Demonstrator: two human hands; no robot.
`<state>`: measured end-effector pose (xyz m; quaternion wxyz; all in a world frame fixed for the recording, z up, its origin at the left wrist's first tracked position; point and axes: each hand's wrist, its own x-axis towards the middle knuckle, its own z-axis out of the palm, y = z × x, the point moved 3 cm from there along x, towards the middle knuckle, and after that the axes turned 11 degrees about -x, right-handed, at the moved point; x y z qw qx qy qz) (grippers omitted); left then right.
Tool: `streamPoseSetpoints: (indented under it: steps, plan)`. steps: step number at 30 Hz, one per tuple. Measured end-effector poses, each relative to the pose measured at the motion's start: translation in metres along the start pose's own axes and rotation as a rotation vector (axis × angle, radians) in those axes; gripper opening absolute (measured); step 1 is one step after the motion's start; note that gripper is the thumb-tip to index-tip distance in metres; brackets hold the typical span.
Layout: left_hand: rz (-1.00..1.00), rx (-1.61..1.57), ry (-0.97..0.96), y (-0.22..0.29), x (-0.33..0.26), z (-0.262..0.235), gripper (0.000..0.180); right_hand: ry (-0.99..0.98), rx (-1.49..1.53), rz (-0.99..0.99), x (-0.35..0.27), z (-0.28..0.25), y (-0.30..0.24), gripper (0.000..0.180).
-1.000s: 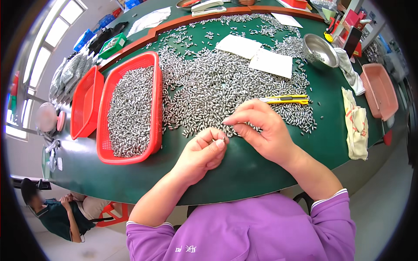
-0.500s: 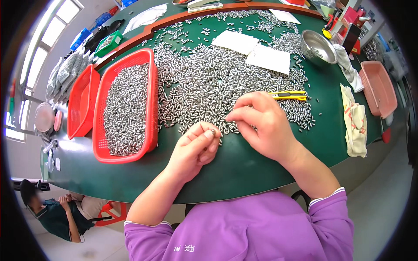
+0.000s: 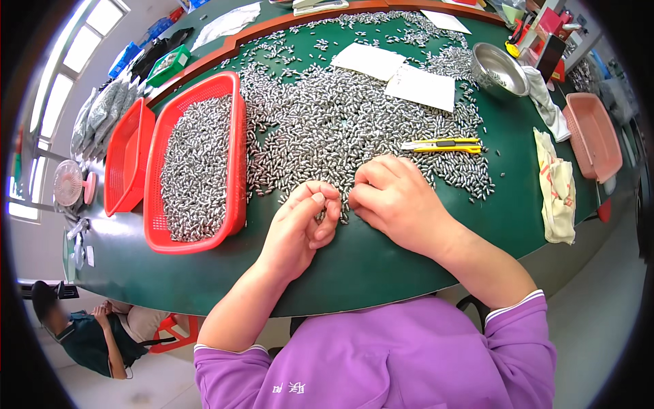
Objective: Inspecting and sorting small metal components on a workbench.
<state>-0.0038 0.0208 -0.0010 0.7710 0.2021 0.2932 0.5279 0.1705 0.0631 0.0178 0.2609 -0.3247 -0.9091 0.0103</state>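
The person sits at a green table (image 3: 381, 259) with a big heap of small shiny metal pieces (image 3: 340, 116) spread over it. The left hand (image 3: 300, 228) is curled, with the fingers bent in toward the thumb, and it seems to pinch a few of the little pieces at the near edge of the heap, though how many is too small to tell. The right hand (image 3: 395, 201) lies flat-ish just beside it, fingers bent down on the pieces, touching them but not clearly holding any. It looks like the picking-and-sorting step: pieces are being gathered from the heap. A red basket (image 3: 235, 146) already full of the same pieces sits close on the left, just beside the heap, so a good next move would be a short carry to the left, over the low red rim, without spilling. A second red basket (image 3: 126, 160) stands farther left. A yellow knife (image 3: 441, 144) lies on the heap just past the right hand, so that hand should mind it. Two white papers (image 3: 422, 88), a metal bowl (image 3: 501, 68), a cloth (image 3: 557, 187) and a pink tray (image 3: 593, 133) are well off to the right. The bare green strip near the table edge gives the hands room to slide.
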Motion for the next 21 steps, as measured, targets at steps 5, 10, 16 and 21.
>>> streamPoseSetpoints:
  steps: [5, 10, 16, 21]
  plan:
    - [-0.074, 0.055, -0.006, -0.002, -0.003, 0.002, 0.007, 0.014, 0.246, 0.132, 0.002, -0.009, 0.004, 0.014]
    - [-0.149, 0.096, -0.065, -0.006, -0.006, 0.005, 0.01, 0.027, 0.492, 0.105, 0.005, -0.014, 0.004, 0.012]
    - [-0.171, 0.085, -0.067, -0.008, -0.006, 0.007, 0.012, 0.032, 0.646, 0.061, 0.006, -0.011, 0.003, 0.015]
    - [-0.171, 0.133, -0.074, -0.01, -0.005, 0.002, 0.014, 0.066, 0.598, 0.086, 0.007, -0.018, -0.002, 0.023]
